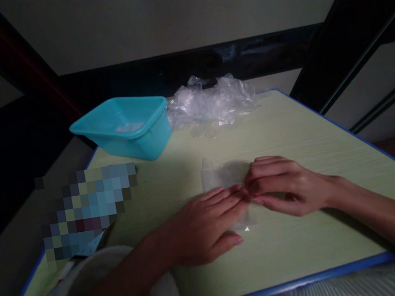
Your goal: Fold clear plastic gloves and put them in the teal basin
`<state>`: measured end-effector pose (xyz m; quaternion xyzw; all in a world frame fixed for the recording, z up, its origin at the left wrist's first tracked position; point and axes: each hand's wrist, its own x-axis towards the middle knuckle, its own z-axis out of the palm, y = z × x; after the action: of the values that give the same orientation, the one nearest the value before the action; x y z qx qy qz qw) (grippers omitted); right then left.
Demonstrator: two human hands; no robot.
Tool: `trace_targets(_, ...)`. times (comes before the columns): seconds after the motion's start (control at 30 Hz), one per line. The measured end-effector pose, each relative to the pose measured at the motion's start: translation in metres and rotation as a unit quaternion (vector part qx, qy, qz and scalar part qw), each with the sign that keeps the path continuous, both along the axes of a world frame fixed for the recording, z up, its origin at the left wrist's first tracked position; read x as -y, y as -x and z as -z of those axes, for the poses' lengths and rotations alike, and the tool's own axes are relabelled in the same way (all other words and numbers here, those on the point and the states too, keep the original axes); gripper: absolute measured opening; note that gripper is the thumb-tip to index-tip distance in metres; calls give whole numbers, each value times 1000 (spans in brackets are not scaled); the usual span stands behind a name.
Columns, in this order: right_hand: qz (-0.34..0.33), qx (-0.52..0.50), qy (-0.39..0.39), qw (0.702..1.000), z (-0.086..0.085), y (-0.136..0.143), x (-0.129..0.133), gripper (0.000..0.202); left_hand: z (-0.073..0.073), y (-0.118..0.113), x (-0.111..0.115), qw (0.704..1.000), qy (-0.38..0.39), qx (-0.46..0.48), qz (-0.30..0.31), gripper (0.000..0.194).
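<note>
A small clear plastic bag (pixel 220 174) lies flat on the pale table in front of me. My left hand (pixel 209 221) rests across it with the fingers stretched out, covering its middle. At the bag's right side, my right hand (pixel 282 184) has thumb and fingers pinched together close to the left fingertips. What sits in that pinch is too small to see, though it is at or near the bag's edge.
A turquoise plastic basin (pixel 157 132) stands at the back left with something pale inside. Beside it is a heap of crumpled clear plastic bags (pixel 212 100). A blurred-out flat object (pixel 91 210) lies at the left. Blue edging (pixel 297 283) borders the table (pixel 314 149).
</note>
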<state>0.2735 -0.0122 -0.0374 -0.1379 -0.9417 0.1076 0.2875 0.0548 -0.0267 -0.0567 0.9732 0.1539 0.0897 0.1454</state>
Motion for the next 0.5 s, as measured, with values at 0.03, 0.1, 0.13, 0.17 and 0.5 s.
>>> trace_targets(0.03, 1, 4, -3, 1000, 0, -1, 0, 20, 1, 1, 0, 1000, -2, -6, 2, 51)
trace_targets(0.1, 2, 14, -5, 1000, 0, -1, -1, 22, 3, 2, 1, 1000, -6, -8, 4, 53)
trace_targets(0.13, 2, 17, -6, 1000, 1, -1, -1, 23, 3, 2, 1, 1000, -8, -8, 4, 54)
trace_targets(0.17, 2, 20, -6, 1000, 1, -1, -1, 24, 4, 2, 1, 1000, -11, -9, 4, 54)
trace_targets(0.5, 18, 45, -42, 998, -2, -2, -2, 28, 5, 4, 1, 1000, -15, -21, 15, 53)
